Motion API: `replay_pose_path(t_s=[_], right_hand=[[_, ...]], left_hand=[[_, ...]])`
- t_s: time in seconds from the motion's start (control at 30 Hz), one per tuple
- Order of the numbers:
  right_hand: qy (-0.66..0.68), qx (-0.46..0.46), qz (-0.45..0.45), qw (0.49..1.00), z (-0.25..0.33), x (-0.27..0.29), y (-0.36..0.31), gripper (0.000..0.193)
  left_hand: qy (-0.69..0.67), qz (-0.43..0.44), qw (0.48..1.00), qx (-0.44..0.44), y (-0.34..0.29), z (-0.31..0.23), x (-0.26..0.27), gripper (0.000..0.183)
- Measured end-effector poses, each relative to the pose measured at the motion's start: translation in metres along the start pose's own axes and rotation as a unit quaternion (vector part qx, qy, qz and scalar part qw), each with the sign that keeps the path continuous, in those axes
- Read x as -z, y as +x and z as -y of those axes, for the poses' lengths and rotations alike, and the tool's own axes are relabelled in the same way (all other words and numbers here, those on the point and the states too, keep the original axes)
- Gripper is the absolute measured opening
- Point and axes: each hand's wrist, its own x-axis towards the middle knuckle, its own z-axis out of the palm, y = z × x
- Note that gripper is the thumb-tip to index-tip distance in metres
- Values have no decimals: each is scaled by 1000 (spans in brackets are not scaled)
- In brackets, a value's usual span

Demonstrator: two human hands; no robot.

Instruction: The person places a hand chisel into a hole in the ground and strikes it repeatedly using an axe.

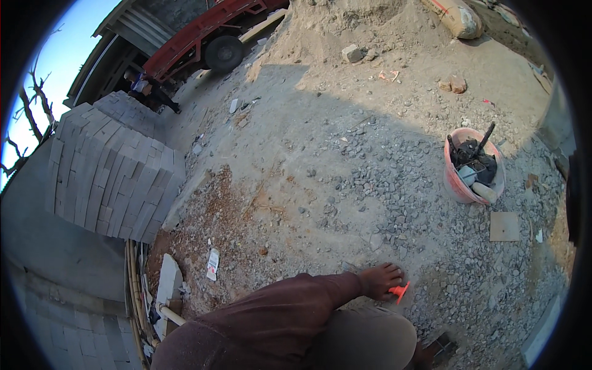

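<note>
Dark maroon sleeve [271,314] crosses the lower frame, ending in the left hand [381,280], its fingers curled down onto a small orange plastic clip-like piece [400,291] lying on loose grey gravel [394,185]. What the right hand [425,356] grips at the bottom edge cannot be told. Ground is bare dirt and gravel outdoors. Well apart stand a pink plastic bucket of tools [459,185] and a stack of grey concrete blocks [111,172]; a red truck [209,37] is cut off above.
</note>
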Motion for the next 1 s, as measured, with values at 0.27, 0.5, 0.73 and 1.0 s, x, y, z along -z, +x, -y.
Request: replay_pose_path(t_s=[0.27,0.5,0.73,1.0], right_hand=[[-79,-8,72,994,29,19,-4,95],[-121,-28,67,990,34,20,-6,91],[-119,-9,93,988,35,23,-8,88],[-145,-38,85,985,43,24,-10,85]], left_hand=[[-19,-7,1000,-9,-10,4,-3,41],[-22,2,1000,-2,-8,2,-3,42],[-22,-7,1000,-2,-9,3,-1,41],[-25,-21,999,-9,-9,3,-2,41]])
